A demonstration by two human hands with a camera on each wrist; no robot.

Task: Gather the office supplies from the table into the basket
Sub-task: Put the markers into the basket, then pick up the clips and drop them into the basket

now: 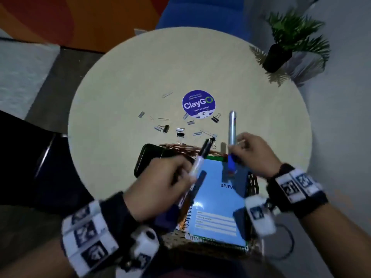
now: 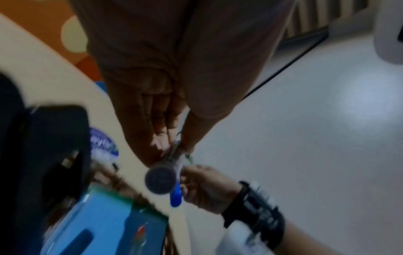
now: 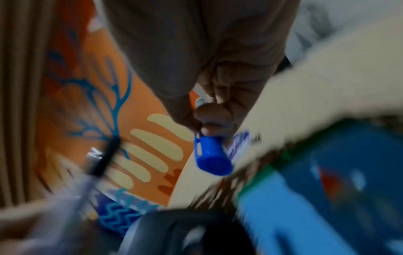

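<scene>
Markers occupied both of my hands above the basket (image 1: pixel 253 183). My left hand (image 1: pixel 160 183) had its fingers curled round a black-capped marker (image 1: pixel 197 163), the barrel slanting away from my knuckles with its capped end out past my fingertips over the basket's far rim. My right hand (image 1: pixel 254 155) pinched a blue-capped marker (image 1: pixel 232 137) between thumb and fingers, blue cap pointing back toward my palm and down at the basket, silver barrel rising beyond my fingertips. I judged both markers were held over the opening so they could be released straight in.

Directly beneath my fingers lay a blue spiral notebook (image 1: pixel 217 209), flat inside the basket and filling most of it; it appeared already gathered. Beside my left knuckles, on the outer side, a black phone-like slab (image 1: pixel 148 157) lay against the basket's rim; whether it counted as a supply I could not tell.

Just beyond my fingertips, small items lay scattered on the round table (image 1: pixel 120 77): binder clips (image 1: pixel 165 128), staple strips (image 1: pixel 141 114) and paper clips (image 1: pixel 167 94), loose and apart from one another. I judged these still awaited collection, so the task was partly done. Further off sat a round purple sticker (image 1: pixel 198 103), and at the far edge, well beyond my right fingers, a potted plant (image 1: pixel 278 57).
</scene>
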